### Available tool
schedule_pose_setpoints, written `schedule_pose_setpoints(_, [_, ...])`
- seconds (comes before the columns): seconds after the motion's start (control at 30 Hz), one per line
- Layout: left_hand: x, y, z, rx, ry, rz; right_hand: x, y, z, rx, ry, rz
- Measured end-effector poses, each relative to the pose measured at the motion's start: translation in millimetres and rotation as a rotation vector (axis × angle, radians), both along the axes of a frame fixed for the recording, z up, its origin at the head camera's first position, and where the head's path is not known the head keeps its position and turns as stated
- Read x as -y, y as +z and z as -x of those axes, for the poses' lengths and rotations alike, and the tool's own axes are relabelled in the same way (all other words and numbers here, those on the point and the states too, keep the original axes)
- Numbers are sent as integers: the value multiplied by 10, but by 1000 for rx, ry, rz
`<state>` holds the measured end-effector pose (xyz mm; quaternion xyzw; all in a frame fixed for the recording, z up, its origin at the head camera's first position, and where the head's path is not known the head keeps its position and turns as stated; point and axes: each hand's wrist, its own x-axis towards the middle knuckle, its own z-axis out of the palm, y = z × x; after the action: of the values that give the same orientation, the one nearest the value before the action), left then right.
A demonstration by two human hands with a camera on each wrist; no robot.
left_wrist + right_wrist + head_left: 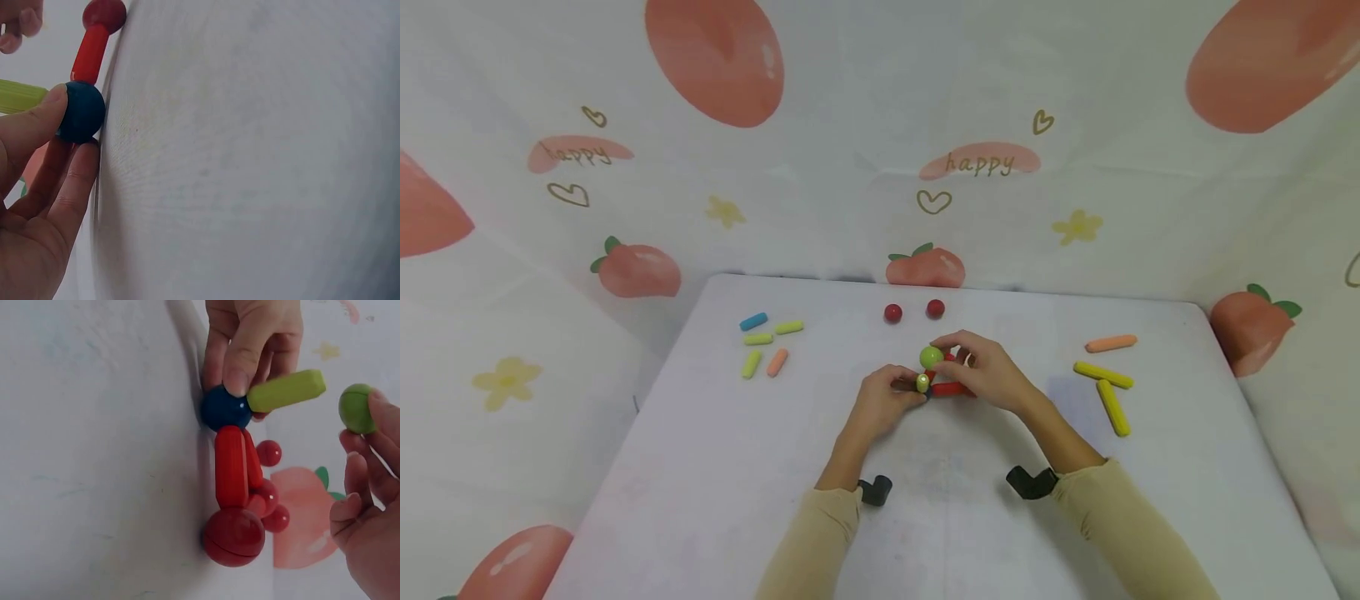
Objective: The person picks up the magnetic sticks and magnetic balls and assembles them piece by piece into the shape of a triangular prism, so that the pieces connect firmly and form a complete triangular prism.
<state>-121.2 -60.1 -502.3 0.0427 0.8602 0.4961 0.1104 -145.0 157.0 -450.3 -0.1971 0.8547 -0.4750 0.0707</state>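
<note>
My left hand (880, 404) pinches a dark blue ball (222, 409) between thumb and fingers, low at the tabletop. A yellow-green stick (286, 390) stands up out of that ball. Red sticks (231, 465) run from the blue ball to red balls (234, 537), forming a low frame; part of it is hidden behind the right hand in the head view. Between thumb and fingertips, my right hand (992, 371) holds a light green ball (931, 357). In the right wrist view a gap separates this green ball from the stick's free end.
Two loose red balls (892, 313) lie near the back edge. At the left are a blue stick (753, 322), an orange stick (777, 362) and several yellow-green sticks (758, 339). Two yellow sticks (1113, 407) and an orange stick (1111, 343) lie at the right.
</note>
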Motion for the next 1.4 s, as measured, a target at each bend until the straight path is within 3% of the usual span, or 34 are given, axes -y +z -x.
schedule_pose_setpoints(0.17, [13,-25,4,-32,-1,19,27,-35,-97,-46,99,29])
schedule_pose_setpoints(0.37, [9,-20,-1,-36,-10,24,31,-85,-132,-48,153,24])
schedule_pose_setpoints(0.5, [-2,-3,10,-21,-11,24,0,-68,-84,50,107,-21])
schedule_pose_setpoints(0.63, [-18,15,34,-20,-9,41,-80,-99,67,129,34,-127])
schedule_pose_setpoints(0.87, [-62,45,66,-35,23,116,-206,-237,277,74,98,-306])
schedule_pose_setpoints(1.07, [-77,50,50,-98,83,162,-295,-301,212,91,-1,-333])
schedule_pose_setpoints(1.2, [-68,71,11,-34,69,129,-377,-357,129,79,-44,-307])
schedule_pose_setpoints(1.3, [-81,94,-30,51,4,137,-421,-415,59,78,-79,-287])
schedule_pose_setpoints(1.4, [-110,108,-76,86,-59,157,-416,-459,-13,95,-118,-272])
